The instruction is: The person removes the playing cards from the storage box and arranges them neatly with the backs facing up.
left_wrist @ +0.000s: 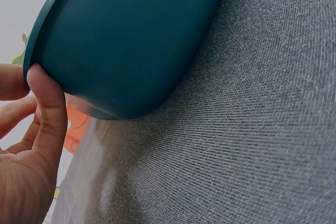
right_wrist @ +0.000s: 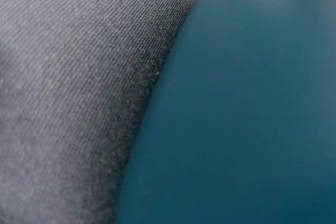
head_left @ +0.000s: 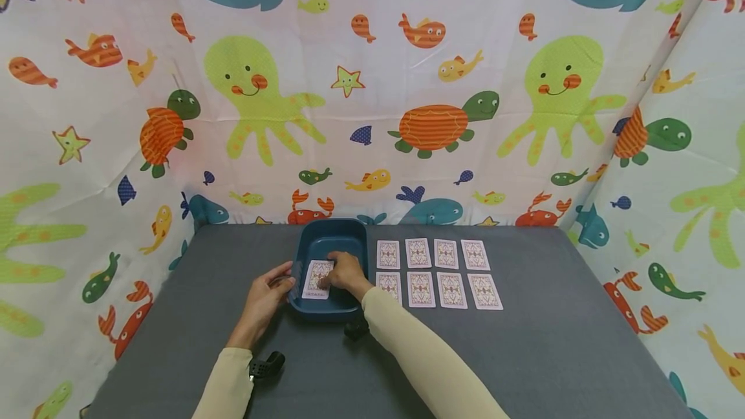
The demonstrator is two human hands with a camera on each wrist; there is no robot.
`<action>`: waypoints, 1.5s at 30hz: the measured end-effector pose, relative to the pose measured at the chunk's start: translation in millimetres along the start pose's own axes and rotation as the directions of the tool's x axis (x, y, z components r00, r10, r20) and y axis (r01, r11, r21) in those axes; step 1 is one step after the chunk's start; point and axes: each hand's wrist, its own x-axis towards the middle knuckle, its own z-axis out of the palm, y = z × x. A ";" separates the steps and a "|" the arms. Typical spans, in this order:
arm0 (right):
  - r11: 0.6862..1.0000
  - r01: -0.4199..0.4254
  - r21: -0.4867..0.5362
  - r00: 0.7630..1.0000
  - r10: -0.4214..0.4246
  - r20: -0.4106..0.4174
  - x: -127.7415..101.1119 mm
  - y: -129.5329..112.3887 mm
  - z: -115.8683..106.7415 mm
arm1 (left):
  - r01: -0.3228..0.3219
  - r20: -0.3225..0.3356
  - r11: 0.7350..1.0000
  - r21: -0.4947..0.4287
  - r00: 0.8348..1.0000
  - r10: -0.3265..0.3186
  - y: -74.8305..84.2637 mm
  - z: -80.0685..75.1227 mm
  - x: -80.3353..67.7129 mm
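A dark blue plastic tub (head_left: pixel 334 315) stands on the grey cloth near the back wall. My left hand (head_left: pixel 266 296) pinches its left rim; the left wrist view shows thumb and fingers (left_wrist: pixel 50 103) on either side of that edge. Face-down playing cards (head_left: pixel 315 284) with a patterned back lie in the tub, the top one tilted a little. Over the tub, my right hand (head_left: pixel 346 275) has its fingertips on the right side of the top card; I cannot tell whether they pinch it. The right wrist view shows only the tub's outer wall (right_wrist: pixel 231 108) and cloth, with the fingers hidden.
Right of the tub, several face-down cards (head_left: pixel 421 290) lie in two rows on the grey cloth (head_left: pixel 553 341). The right forearm passes close to the near-left card. A hanging sheet (head_left: pixel 372 147) with sea-animal prints closes off the back and both sides.
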 end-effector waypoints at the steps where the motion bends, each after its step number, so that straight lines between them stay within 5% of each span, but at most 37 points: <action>1: 1.000 0.001 -0.006 1.000 -0.001 -0.002 0.2 0.4 0.3 | 0.000 0.001 1.000 -0.002 1.000 0.000 -0.1 0.3 -0.2; 12: 0.997 0.062 -0.047 0.997 -0.064 -0.037 -7.9 2.9 2.0 | 0.014 -0.012 1.000 0.021 1.000 -0.014 -2.2 1.1 -2.2; 20: 0.988 0.103 0.113 0.990 -0.090 -0.112 -11.0 -0.1 -1.2 | 0.000 -0.019 0.999 0.034 1.000 0.001 -0.5 0.6 -1.8; 26: 0.968 0.061 0.245 0.986 -0.020 -0.168 -7.7 -2.8 -6.0 | 0.004 -0.015 0.999 0.039 1.000 -0.003 1.9 0.6 -0.3; 38: 0.956 0.104 0.276 0.968 -0.033 -0.250 -6.2 -3.5 -8.4 | 0.017 -0.017 1.000 0.024 1.000 -0.017 -0.3 1.2 -0.6; 45: 0.922 0.159 0.354 0.957 -0.056 -0.284 -6.1 -4.0 -9.4 | 0.019 -0.017 1.000 0.010 1.000 -0.019 -2.4 1.9 0.3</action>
